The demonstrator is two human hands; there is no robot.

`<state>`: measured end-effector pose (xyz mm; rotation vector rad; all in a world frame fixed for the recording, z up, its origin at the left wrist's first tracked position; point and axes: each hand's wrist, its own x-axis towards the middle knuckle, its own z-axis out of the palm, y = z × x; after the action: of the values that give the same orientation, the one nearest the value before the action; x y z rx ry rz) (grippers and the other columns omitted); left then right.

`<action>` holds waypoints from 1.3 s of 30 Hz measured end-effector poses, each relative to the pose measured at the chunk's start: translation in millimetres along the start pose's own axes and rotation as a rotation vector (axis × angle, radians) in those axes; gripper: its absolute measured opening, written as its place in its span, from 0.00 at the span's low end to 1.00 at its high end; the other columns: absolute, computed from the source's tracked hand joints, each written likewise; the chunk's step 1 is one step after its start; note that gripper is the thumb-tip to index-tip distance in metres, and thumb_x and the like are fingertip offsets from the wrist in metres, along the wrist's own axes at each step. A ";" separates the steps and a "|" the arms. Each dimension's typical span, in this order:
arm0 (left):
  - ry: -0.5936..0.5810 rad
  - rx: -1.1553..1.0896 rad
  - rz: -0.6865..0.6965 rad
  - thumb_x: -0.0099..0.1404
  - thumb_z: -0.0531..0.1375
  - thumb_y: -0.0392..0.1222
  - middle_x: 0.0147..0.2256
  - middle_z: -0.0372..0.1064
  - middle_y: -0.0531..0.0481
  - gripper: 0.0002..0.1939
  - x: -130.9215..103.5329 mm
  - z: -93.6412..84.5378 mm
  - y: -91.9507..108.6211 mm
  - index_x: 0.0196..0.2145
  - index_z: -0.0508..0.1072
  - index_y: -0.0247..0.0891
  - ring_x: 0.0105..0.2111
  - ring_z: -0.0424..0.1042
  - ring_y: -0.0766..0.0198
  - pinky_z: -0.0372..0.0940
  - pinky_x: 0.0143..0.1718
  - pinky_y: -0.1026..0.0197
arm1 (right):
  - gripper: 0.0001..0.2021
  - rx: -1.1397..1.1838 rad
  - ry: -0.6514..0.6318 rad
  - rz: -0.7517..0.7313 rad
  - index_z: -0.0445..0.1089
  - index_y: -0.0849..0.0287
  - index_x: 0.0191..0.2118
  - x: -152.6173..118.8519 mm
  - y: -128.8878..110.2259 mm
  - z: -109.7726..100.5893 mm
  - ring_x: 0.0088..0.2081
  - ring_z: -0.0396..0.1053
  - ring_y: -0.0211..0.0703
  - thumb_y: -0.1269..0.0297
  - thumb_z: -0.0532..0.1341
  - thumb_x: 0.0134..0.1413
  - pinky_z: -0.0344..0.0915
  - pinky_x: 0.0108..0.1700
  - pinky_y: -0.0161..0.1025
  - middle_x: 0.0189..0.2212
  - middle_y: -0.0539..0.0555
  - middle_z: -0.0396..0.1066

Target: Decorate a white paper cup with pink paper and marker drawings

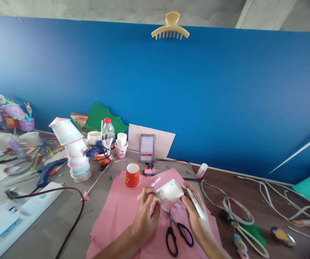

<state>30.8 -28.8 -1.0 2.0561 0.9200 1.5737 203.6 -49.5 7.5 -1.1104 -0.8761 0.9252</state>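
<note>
A white paper cup (pixel 172 190) with green and pink drawing on it lies tilted between my two hands. My left hand (pixel 147 210) is closed on the cup's left end. At the cup's right edge, the fingers of my right hand (pixel 195 210) touch it, and a white marker (pixel 197 205) lies held along the same hand. Black-handled scissors (pixel 177 230) rest below the cup on pink paper (pixel 122 216). An upright red cup (pixel 132 176) stands behind my left hand.
Stacked decorated cups (pixel 76 154), a blue glue gun (pixel 49 171) and a white power strip (pixel 33 219) are at left. A bottle (pixel 108 130) stands behind. At right lie white cords (pixel 276 201), a glue stick (pixel 201 171) and a keychain (pixel 240 244).
</note>
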 end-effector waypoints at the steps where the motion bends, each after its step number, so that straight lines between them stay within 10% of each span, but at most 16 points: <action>1: -0.009 0.007 0.008 0.65 0.50 0.24 0.37 0.59 0.51 0.12 0.1 -0.1 0.8 0.33 0.62 0.41 0.39 0.63 0.64 0.62 0.41 0.62 | 0.25 0.007 0.008 0.010 0.67 0.54 0.54 0.1 0.3 0.0 0.43 0.76 0.52 0.55 0.67 0.50 0.72 0.44 0.45 0.42 0.56 0.78; 24: -0.145 -0.074 0.048 0.59 0.47 0.21 0.37 0.62 0.48 0.15 -4.2 3.2 -3.0 0.34 0.63 0.41 0.36 0.65 0.64 0.65 0.38 0.62 | 0.27 -0.408 0.012 -0.182 0.63 0.51 0.55 -4.5 0.8 -3.2 0.59 0.62 0.62 0.50 0.64 0.51 0.63 0.56 0.58 0.56 0.60 0.66; 34: 0.053 -0.271 -0.522 0.66 0.52 0.39 0.41 0.66 0.47 0.07 -5.5 9.6 -10.7 0.43 0.65 0.41 0.43 0.67 0.59 0.64 0.46 0.54 | 0.24 -0.368 0.074 -0.149 0.69 0.54 0.52 5.0 -5.6 -5.5 0.48 0.70 0.59 0.46 0.61 0.53 0.68 0.47 0.50 0.47 0.57 0.73; 39: 0.089 -0.368 -0.585 0.65 0.55 0.48 0.37 0.67 0.49 0.11 -0.5 11.0 -11.4 0.40 0.66 0.40 0.38 0.67 0.60 0.65 0.41 0.56 | 0.26 -0.283 0.078 -0.142 0.69 0.56 0.52 11.8 -10.4 -3.6 0.43 0.72 0.55 0.45 0.62 0.52 0.70 0.43 0.46 0.42 0.56 0.75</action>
<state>38.2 -20.1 -12.1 1.3178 1.0477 1.3837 212.8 -41.7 18.2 -1.2986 -1.0295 0.6490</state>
